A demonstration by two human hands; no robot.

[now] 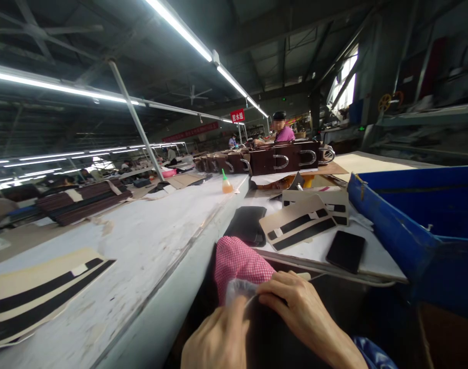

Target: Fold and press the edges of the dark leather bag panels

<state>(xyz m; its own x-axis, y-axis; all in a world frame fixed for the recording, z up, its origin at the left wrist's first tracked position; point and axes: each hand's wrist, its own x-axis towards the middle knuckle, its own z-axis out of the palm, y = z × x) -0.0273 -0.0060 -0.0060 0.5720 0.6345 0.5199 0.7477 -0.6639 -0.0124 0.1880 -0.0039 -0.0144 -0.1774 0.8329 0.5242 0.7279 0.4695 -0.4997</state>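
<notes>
At the bottom centre both hands work close together in front of my body. Smeared by motion, my left hand (216, 335) has its fingers bent and its index finger against a crumpled piece of clear plastic (237, 288). My right hand (295, 302) is closed, its fingertips pinching at the right edge of the same plastic. What lies under the hands is dark and hard to make out. A red-and-white checked cloth (239, 261) bulges just beyond the fingers, beside the white table's edge.
The long white table (157, 236) on the left carries a glue bottle (227, 183) and a beige panel with black strips (45, 292). To the right are similar panels (299, 223), a black phone (345, 251) and a blue bin (403, 225). A co-worker (283, 130) is behind brown bag pieces (280, 158).
</notes>
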